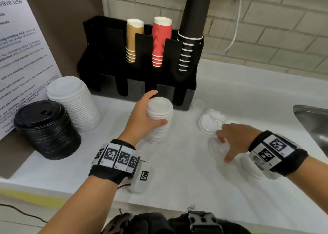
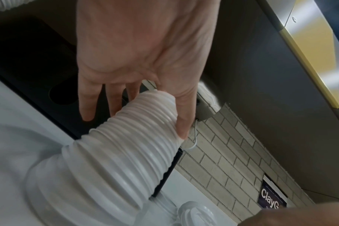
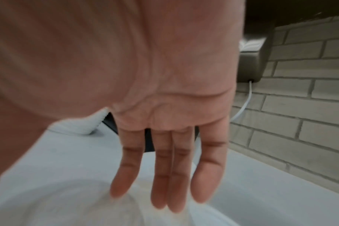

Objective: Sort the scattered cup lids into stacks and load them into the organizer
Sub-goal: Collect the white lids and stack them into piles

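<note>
Table [image 1: 177,171]: white; it fills the middle and bottom of the head view.
Organizer [image 1: 181,95]: black, at the top middle, with cups standing in it.
Black lid stack [image 1: 46,129]: far left, just beside the big white lid stack [image 1: 74,102].
Small white lid stack [image 1: 158,120]: in the middle, in front of the organizer.
Left hand [image 1: 142,116]: fingers and thumb curl round the small white lid stack.
Right hand [image 1: 234,139]: fingers spread and straight, over a clear lid [image 1: 217,147] at the lower right.
Clear lids: loose on the table, hard to see.
Tip: I think it helps to hold the stack still and slide one clear lid out by its edge.
</note>
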Demonstrator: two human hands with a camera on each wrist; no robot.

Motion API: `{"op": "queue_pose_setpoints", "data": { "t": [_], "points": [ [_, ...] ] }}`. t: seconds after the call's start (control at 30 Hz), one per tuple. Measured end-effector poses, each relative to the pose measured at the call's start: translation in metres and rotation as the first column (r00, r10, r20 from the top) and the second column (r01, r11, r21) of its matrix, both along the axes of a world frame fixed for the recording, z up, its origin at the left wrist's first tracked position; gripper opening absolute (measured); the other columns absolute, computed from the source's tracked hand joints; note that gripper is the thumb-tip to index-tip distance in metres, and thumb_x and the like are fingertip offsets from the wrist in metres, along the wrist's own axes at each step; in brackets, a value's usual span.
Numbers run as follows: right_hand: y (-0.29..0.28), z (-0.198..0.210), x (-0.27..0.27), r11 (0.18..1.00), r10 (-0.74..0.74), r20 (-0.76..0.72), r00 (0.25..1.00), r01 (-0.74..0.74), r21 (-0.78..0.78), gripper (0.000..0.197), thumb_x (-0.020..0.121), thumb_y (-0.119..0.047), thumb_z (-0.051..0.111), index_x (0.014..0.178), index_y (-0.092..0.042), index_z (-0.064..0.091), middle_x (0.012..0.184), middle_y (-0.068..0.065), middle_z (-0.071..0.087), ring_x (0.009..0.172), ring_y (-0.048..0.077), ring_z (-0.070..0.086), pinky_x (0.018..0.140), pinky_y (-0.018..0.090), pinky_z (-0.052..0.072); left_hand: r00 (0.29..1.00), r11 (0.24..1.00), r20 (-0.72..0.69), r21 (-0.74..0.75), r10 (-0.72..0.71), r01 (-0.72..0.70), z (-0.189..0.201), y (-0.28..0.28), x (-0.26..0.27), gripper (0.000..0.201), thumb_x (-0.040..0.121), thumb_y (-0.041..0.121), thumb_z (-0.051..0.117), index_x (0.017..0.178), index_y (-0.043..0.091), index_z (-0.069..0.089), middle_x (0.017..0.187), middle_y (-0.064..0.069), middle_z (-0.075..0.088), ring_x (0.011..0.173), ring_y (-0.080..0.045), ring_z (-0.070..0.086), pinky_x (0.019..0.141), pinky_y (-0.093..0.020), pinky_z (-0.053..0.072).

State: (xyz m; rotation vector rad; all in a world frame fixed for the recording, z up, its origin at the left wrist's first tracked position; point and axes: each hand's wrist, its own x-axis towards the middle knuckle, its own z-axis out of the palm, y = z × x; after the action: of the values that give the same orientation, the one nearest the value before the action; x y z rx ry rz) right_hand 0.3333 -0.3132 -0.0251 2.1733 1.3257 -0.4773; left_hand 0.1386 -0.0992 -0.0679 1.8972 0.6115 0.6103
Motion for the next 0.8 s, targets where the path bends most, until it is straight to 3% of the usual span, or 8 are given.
{"op": "queue_pose_setpoints", "data": {
  "t": [0.07,0.27,0.43,0.5,0.6,0.7,0.77,0.8],
  "points": [
    [-0.002,-0.008,-0.002,0.998,-0.012,-0.024,1.0,0.013,0.055,0.061,0.062,-0.058,0.078,0.097,-0.024,0.042,0.097,-0.006,0.048,0.083,0.014,0.05,0.068,0.025,0.041,0.998,0.999,-0.049,0.012,-0.032,0.032,0.002,0.0,0.0,0.08,0.076,0.017,0.081,0.138,0.043,0.038,0.131,0.004,0.039,0.114,-0.016,0.041,0.093,-0.03,0.037],
    [-0.002,-0.012,-0.004,0.982,-0.097,-0.185,0.978,0.124,0.14,0.061,0.066,-0.049,0.08,0.101,-0.023,0.037,0.088,-0.008,0.048,0.07,0.008,0.046,0.057,0.019,0.034,0.994,0.998,-0.085,-0.003,-0.067,0.067,0.004,0.0,0.0,0.057,0.079,0.026,0.079,0.122,0.048,0.049,0.128,0.006,0.033,0.113,-0.014,0.039,0.092,-0.025,0.034],
    [0.005,-0.001,-0.003,0.973,-0.101,-0.229,0.968,0.144,0.179,0.072,0.065,-0.045,0.079,0.119,-0.032,0.032,0.1,-0.004,0.049,0.087,0.018,0.055,0.079,0.034,0.05,0.997,0.998,-0.056,0.007,-0.061,0.061,0.003,0.001,0.0,0.047,0.083,0.029,0.075,0.124,0.042,0.055,0.127,0.007,0.035,0.117,-0.012,0.039,0.092,-0.02,0.033],
    [0.011,0.007,-0.005,0.956,-0.077,-0.279,0.957,0.151,0.251,0.069,0.067,-0.041,0.079,0.119,-0.034,0.035,0.102,-0.004,0.048,0.088,0.017,0.053,0.076,0.03,0.047,0.997,0.998,-0.042,0.01,-0.065,0.065,0.004,0.003,-0.002,0.053,0.082,0.028,0.076,0.125,0.045,0.051,0.127,0.008,0.037,0.116,-0.011,0.04,0.088,-0.015,0.033],
    [0.027,0.022,-0.009,0.888,0.003,-0.372,0.928,0.168,0.427,0.063,0.069,-0.033,0.081,0.119,-0.029,0.043,0.106,-0.003,0.05,0.092,0.017,0.053,0.075,0.024,0.044,0.999,0.999,-0.017,-0.01,-0.049,0.049,0.006,0.005,-0.001,0.08,0.076,0.025,0.082,0.14,0.039,0.037,0.125,0.011,0.042,0.113,-0.01,0.042,0.089,-0.02,0.035],
    [0.048,0.034,-0.017,0.749,0.107,-0.478,0.872,0.246,0.615,0.054,0.071,-0.021,0.082,0.116,-0.022,0.051,0.106,-0.004,0.053,0.089,0.007,0.056,0.068,0.009,0.042,1.0,0.997,0.006,-0.072,-0.016,0.016,0.005,0.006,0.002,0.099,0.071,0.02,0.086,0.148,0.028,0.024,0.11,0.025,0.045,0.11,-0.007,0.044,0.082,-0.012,0.034],
    [0.064,0.038,-0.023,0.652,0.155,-0.54,0.827,0.325,0.685,0.046,0.073,-0.017,0.081,0.111,-0.023,0.054,0.103,-0.007,0.056,0.083,-0.005,0.056,0.068,0.005,0.043,1.0,0.996,0.013,-0.084,-0.008,0.009,0.004,0.007,0.003,0.106,0.069,0.017,0.087,0.149,0.025,0.018,0.11,0.022,0.046,0.107,-0.005,0.047,0.084,-0.013,0.033],
    [0.072,0.039,-0.026,0.61,0.171,-0.561,0.81,0.36,0.706,0.044,0.074,-0.017,0.08,0.11,-0.023,0.055,0.102,-0.007,0.057,0.082,-0.006,0.057,0.069,0.006,0.044,1.0,0.996,0.017,-0.087,-0.005,0.007,0.003,0.007,0.003,0.109,0.068,0.016,0.087,0.15,0.025,0.015,0.11,0.02,0.047,0.104,-0.001,0.048,0.083,-0.011,0.032]
  ]
}}
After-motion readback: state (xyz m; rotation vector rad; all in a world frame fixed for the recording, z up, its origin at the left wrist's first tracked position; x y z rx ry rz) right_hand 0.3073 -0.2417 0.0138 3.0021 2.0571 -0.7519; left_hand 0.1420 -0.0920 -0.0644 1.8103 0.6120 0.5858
